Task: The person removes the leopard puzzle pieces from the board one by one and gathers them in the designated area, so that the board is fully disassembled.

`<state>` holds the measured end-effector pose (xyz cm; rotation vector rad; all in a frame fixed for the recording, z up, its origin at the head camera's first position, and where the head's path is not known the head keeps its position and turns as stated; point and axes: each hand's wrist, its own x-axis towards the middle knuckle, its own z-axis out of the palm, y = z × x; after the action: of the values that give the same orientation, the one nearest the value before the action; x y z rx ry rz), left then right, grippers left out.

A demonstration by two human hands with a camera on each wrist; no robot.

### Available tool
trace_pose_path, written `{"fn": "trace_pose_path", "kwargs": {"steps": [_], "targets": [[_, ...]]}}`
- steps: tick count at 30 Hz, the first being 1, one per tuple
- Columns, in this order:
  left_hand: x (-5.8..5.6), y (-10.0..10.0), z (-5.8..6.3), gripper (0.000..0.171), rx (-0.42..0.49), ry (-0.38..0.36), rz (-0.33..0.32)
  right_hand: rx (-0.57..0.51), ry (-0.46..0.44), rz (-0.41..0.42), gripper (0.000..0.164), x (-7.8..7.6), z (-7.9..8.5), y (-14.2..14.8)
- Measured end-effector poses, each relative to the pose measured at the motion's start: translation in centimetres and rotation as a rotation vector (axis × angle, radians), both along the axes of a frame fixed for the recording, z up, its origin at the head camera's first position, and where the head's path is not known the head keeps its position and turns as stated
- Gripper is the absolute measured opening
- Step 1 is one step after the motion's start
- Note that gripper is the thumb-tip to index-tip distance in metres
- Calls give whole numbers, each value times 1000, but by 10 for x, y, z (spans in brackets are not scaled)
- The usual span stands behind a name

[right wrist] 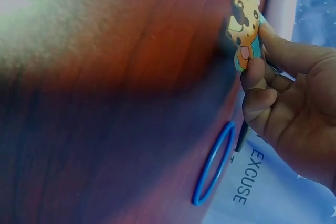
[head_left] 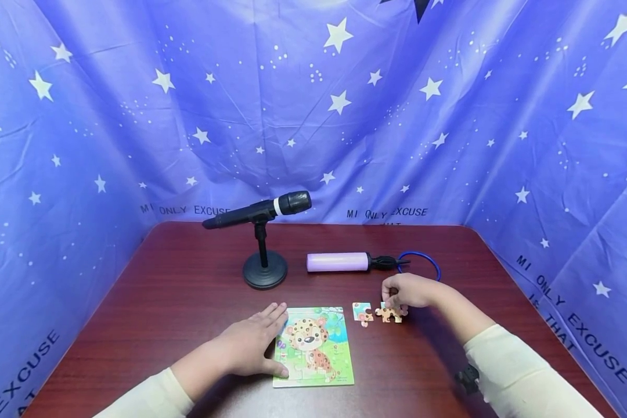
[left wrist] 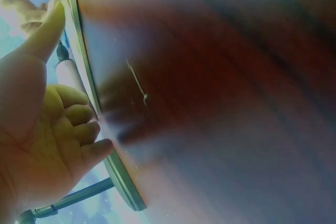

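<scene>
A square jigsaw puzzle [head_left: 319, 348] with a cartoon leopard cub lies flat on the table. My left hand [head_left: 258, 342] rests at its left side, thumb on the lower left corner and fingers stretched along the upper left edge. To the puzzle's right, my right hand [head_left: 404, 292] pinches a spotted puzzle piece [head_left: 390, 314] between thumb and fingers. Seen from the right wrist, this puzzle piece [right wrist: 245, 24] stands tilted and shows an orange ear and spots. Another puzzle piece [head_left: 362, 312], blue and orange, lies just left of it on the table.
Behind the puzzle stands a black microphone [head_left: 287, 204] on a round-based stand [head_left: 265, 270]. A lilac hand pump [head_left: 338, 262] with a black nozzle lies behind the loose pieces, beside a blue ring [head_left: 432, 261]. A starry blue curtain [head_left: 292, 116] surrounds the dark red table [head_left: 188, 278].
</scene>
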<state>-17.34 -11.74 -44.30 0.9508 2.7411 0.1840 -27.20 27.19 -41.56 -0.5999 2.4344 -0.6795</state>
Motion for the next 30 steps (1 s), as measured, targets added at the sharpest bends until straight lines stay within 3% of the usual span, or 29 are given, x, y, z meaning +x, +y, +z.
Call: {"fn": "trace_pose_path", "kwargs": {"steps": [12, 18, 26, 30], "targets": [[0, 2, -1, 109, -12, -30, -11, 107, 73, -26, 14, -1, -11, -9], [-1, 2, -3, 109, -31, -26, -4, 108, 91, -52, 14, 0, -14, -12], [2, 5, 3, 109, -23, -46, 3, 108, 103, -47, 13, 0, -13, -14], [2, 5, 5, 108, -21, -44, -1, 115, 209, 9, 9, 2, -6, -25]]}}
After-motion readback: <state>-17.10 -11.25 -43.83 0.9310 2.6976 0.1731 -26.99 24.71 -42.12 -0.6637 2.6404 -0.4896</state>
